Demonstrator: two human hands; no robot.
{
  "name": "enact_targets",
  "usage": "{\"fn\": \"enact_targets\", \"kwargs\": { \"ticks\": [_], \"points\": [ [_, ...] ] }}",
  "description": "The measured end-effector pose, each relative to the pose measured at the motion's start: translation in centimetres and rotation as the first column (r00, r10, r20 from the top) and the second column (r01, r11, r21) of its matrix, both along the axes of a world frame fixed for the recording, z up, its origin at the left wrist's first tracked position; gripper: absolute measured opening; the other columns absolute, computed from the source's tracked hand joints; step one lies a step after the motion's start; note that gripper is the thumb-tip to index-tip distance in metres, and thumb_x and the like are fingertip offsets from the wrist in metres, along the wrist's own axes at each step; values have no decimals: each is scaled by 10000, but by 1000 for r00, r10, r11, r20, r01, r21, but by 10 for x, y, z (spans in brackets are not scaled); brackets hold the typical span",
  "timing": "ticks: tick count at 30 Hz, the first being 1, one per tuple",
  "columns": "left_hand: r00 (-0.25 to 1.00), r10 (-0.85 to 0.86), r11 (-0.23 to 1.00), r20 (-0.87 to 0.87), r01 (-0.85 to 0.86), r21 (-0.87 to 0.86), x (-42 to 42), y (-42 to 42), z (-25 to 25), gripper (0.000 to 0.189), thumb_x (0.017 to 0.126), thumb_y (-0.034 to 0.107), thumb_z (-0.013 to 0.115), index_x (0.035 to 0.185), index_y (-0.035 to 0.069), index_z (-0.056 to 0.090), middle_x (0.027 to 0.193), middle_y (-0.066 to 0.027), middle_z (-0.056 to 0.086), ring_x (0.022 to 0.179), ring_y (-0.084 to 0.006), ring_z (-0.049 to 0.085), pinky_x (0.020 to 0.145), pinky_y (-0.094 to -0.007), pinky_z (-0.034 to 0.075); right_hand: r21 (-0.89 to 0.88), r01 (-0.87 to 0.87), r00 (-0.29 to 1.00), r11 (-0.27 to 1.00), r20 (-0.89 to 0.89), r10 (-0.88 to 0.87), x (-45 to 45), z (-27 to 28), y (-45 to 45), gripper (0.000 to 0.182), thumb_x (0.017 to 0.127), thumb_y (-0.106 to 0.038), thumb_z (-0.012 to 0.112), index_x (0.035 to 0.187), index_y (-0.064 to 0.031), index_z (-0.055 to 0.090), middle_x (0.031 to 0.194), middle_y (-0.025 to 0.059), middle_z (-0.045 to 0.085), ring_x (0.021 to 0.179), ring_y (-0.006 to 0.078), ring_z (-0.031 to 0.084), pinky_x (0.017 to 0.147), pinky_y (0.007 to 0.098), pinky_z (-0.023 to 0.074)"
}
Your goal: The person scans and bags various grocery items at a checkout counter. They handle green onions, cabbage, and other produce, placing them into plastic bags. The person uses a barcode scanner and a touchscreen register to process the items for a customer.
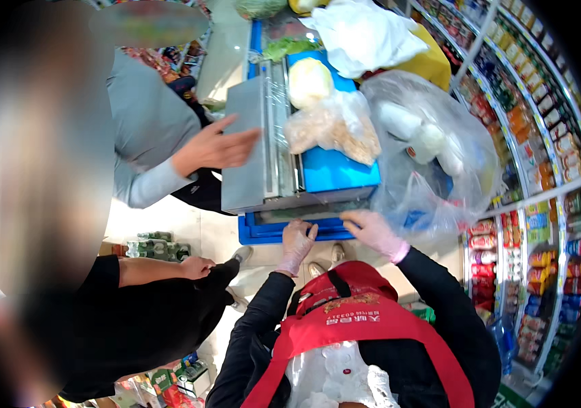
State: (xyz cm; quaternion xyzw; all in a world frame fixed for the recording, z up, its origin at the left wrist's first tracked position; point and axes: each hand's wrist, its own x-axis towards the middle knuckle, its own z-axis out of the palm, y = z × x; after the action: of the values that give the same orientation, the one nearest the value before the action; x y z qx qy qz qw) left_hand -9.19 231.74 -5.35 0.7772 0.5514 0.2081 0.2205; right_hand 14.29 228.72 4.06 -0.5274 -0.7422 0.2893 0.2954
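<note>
My left hand (pixel 298 246), in a thin pale glove, rests with bent fingers on the near rim of a blue frame (pixel 265 234). Whether it grips the rim I cannot tell. Also gloved, my right hand (pixel 376 235) reaches to the same rim farther right, fingers stretched out and nothing seen in them. Just beyond stands a grey metal machine, apparently a cling film wrapper (pixel 244 153), with a bright blue top (pixel 339 171). On it lie a pale Chinese cabbage (pixel 310 82) and a clear plastic bag of tan pieces (pixel 351 132).
A large clear bag (pixel 397 188) holding white wrapped items sits at the right. Behind it are a white bag (pixel 364 38) and green leaves (pixel 290 47). Another person's hand (pixel 224 145) hovers over the machine; a second person's hand (pixel 197 267) is lower left. Stocked shelves (pixel 517 204) line the right.
</note>
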Motion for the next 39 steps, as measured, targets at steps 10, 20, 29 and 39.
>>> {"fn": "enact_targets", "kwargs": {
  "ticks": [10, 20, 29, 39],
  "points": [
    [996, 34, 999, 82, -32, -24, -20, -15, 19, 343, 831, 295, 618, 1051, 35, 655, 1100, -176, 627, 1044, -345, 572, 902, -421, 462, 249, 140, 980, 958, 101, -169, 31, 116, 202, 491, 732, -11, 634, 1217, -37, 561, 1109, 168, 603, 1030, 335, 579, 909, 360, 454],
    [837, 545, 833, 49, -534, -147, -94, -179, 29, 305, 849, 245, 530, 1044, 42, 646, 1023, -188, 634, 967, -362, 597, 844, -422, 487, 351, 72, 994, 934, -107, -36, 5, 186, 175, 560, 839, 3, 523, 1385, -27, 404, 1321, 167, 496, 1200, 277, 499, 1000, 368, 402],
    [275, 951, 186, -142, -875, -447, -58, -333, -1, 249, 840, 261, 552, 973, 80, 660, 1029, -165, 623, 1024, -339, 585, 896, -422, 460, 910, -126, 667, 396, -217, 712, -157, 141, 76, 342, 873, -62, 592, 1191, 36, 515, 1182, 188, 568, 1059, 277, 565, 898, 376, 464],
    [106, 994, 107, 25, -919, -379, -89, -394, -18, 344, 835, 289, 593, 1044, 19, 628, 897, -238, 639, 881, -396, 607, 766, -481, 472, 447, -894, 96, 40, 103, 990, -328, 140, -55, 344, 750, 14, 594, 1090, -39, 617, 1061, 107, 629, 948, 286, 605, 791, 373, 483]
  ]
}}
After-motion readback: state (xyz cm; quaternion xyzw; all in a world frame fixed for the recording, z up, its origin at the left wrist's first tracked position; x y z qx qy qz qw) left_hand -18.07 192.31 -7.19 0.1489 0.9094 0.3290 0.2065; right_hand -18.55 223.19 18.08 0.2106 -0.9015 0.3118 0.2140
